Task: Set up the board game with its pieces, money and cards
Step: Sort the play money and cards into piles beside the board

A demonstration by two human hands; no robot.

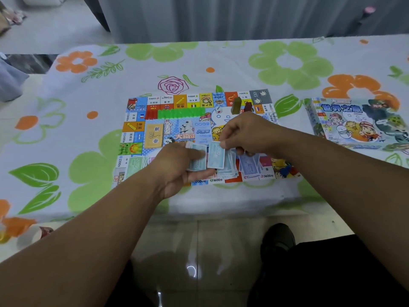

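Observation:
The colourful game board (137, 120) lies flat on the table. My left hand (177, 169) holds a small stack of light blue paper notes (197, 158) above the board's near edge. My right hand (245, 134) pinches a single blue note (216, 157) next to that stack. More blue notes (247, 166) lie fanned on the board under my right hand. A green note pile (135, 166) sits at the board's near left. Green and red plastic houses (177, 113) form a row near the far edge, beside a white die (218, 110) and upright tokens (236, 105).
The game box (356, 122) lies on the table to the right of the board. A yellow card deck (153, 135) and a blue card deck (203, 132) rest on the board's middle. The flowered tablecloth (77, 134) covers the table; its front edge runs just below the board.

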